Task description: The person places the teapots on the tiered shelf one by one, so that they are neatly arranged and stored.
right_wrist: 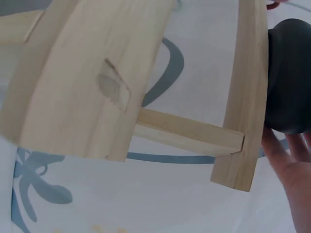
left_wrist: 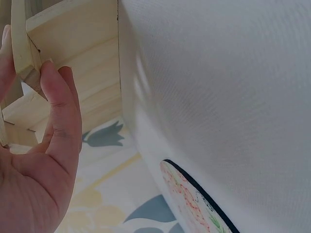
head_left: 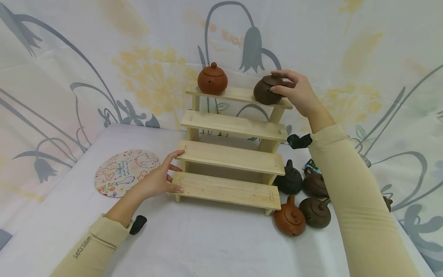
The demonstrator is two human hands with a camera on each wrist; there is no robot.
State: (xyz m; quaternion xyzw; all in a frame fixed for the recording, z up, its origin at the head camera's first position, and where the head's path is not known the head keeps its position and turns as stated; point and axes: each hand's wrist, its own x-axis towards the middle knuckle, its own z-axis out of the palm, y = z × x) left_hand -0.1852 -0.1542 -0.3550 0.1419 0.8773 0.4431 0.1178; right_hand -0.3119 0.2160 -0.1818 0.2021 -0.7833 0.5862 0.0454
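A stepped wooden display stand (head_left: 228, 156) with tiered shelves stands against the patterned cloth. At the right end of its top shelf, my right hand (head_left: 300, 94) holds a dark brown teapot (head_left: 264, 92), fingers on the lid and thumb against the body. The right wrist view shows this teapot (right_wrist: 294, 77) touching or very near the top board. My left hand (head_left: 155, 184) grips the stand's left side, across the ends of the two lowest steps; up close, its fingers bend round a board end (left_wrist: 26, 63). A reddish-brown teapot (head_left: 212, 81) sits at the top shelf's left.
Beside the stand's lower right are a black teapot (head_left: 290, 181), an orange-brown teapot (head_left: 290, 219) and dark brown teapots (head_left: 315, 213), one partly hidden by my right sleeve. A round printed mat (head_left: 124, 173) lies left on the white cloth (head_left: 194, 242).
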